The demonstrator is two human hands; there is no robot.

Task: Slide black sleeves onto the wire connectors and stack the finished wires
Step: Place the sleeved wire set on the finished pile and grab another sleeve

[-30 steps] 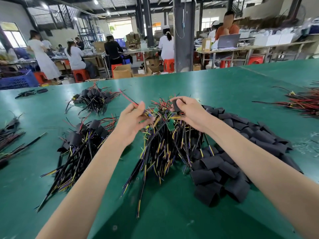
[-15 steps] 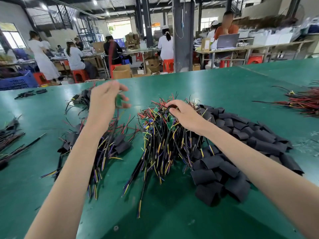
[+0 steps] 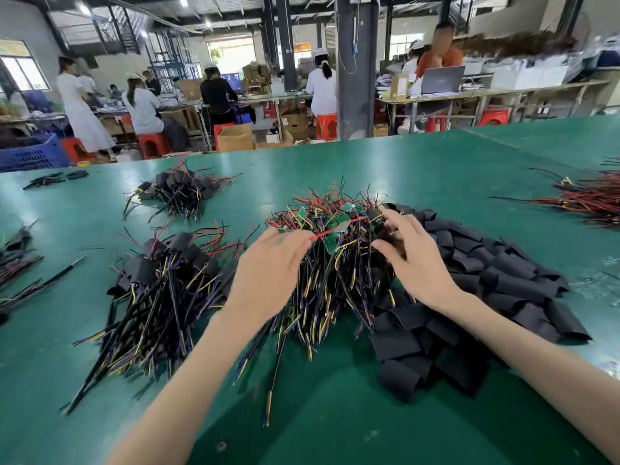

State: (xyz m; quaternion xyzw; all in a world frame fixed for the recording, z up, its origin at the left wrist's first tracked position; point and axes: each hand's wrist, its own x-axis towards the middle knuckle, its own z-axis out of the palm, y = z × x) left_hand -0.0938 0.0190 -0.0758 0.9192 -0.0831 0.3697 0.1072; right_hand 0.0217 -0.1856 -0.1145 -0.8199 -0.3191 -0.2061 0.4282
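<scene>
In the middle of the green table [image 3: 419, 169] lies a pile of bare wires with small green boards [image 3: 335, 263]. My left hand [image 3: 268, 276] rests on its left side and pinches a thin red wire [image 3: 330, 229] that leads to one board. My right hand [image 3: 419, 263] hovers over the pile's right top, thumb and fingers curled around a blurred black sleeve [image 3: 391, 241]. A heap of loose black sleeves [image 3: 486, 280] spreads out to the right. The stack of sleeved wires [image 3: 161, 297] lies to the left.
A second sleeved bundle [image 3: 181, 193] lies farther back on the left. More wires sit at the left edge [image 3: 16, 263], and red wires [image 3: 587, 199] at the right edge. Several people work at benches beyond the table's far edge.
My left hand has swung from over the left stack back to the middle pile and taken hold of a red wire. My right hand stayed at the pile's top.
</scene>
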